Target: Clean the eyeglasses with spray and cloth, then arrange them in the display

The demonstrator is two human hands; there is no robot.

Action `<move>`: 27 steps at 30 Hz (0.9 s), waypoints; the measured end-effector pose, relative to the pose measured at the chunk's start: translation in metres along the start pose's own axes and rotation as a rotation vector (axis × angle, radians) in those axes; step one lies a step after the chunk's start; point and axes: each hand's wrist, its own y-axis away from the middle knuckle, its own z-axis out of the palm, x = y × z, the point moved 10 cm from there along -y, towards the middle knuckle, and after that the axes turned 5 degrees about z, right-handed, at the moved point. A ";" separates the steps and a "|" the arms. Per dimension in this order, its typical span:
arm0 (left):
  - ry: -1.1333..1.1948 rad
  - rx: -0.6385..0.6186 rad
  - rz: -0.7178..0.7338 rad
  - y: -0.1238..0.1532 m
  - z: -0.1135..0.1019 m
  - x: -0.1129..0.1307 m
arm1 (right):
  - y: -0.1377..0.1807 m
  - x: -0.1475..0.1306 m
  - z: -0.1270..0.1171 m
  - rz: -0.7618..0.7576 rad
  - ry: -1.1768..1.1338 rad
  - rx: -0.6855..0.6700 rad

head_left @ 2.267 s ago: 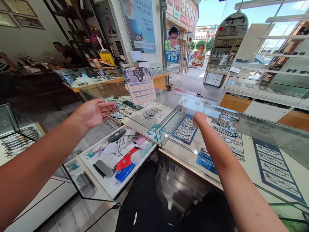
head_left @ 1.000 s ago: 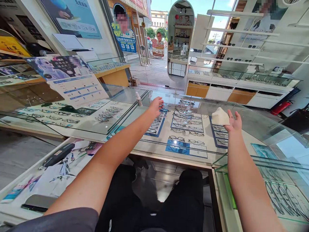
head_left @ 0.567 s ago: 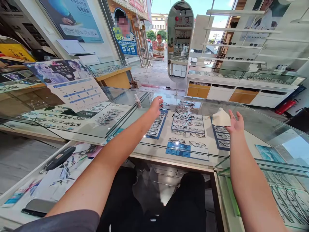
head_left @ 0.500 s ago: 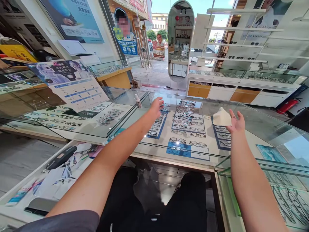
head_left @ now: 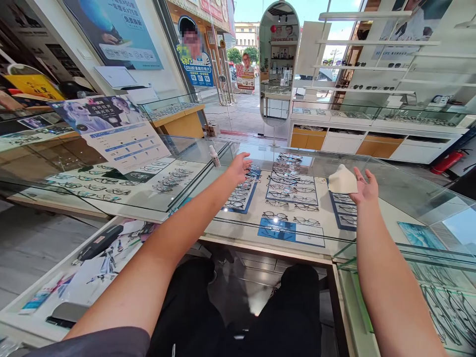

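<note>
My left hand (head_left: 239,168) reaches out over the glass display counter (head_left: 208,229), fingers stretched and apart, holding nothing. Close to its left stands a small white spray bottle (head_left: 214,156). Below and to the right of that hand, trays of eyeglasses (head_left: 292,186) lie under the glass. On the right side, my right hand (head_left: 366,187) is palm up with spread fingers. A crumpled cream cloth (head_left: 342,180) sits directly beside it, at the thumb side. Whether the thumb touches the cloth, I cannot tell.
An open drawer (head_left: 22,292) with tools and a black case (head_left: 101,243) is at lower left. A printed card (head_left: 122,131) stands on the counter at left. Beyond the counter is a tall oval mirror (head_left: 278,64). More frames (head_left: 446,307) lie in the case at lower right.
The left hand's fingers have spread a little and dipped slightly. My right hand and the cloth keep their places relative to each other. The whole view has shifted slightly.
</note>
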 end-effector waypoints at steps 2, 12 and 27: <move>-0.052 -0.034 -0.037 -0.001 0.001 -0.001 | 0.000 0.001 -0.001 -0.001 -0.003 0.007; -0.231 -0.181 -0.109 0.002 0.006 0.005 | -0.001 0.002 -0.001 -0.009 -0.015 0.001; -0.189 -0.225 -0.011 0.058 -0.010 0.034 | 0.003 -0.004 0.002 -0.031 0.057 -0.026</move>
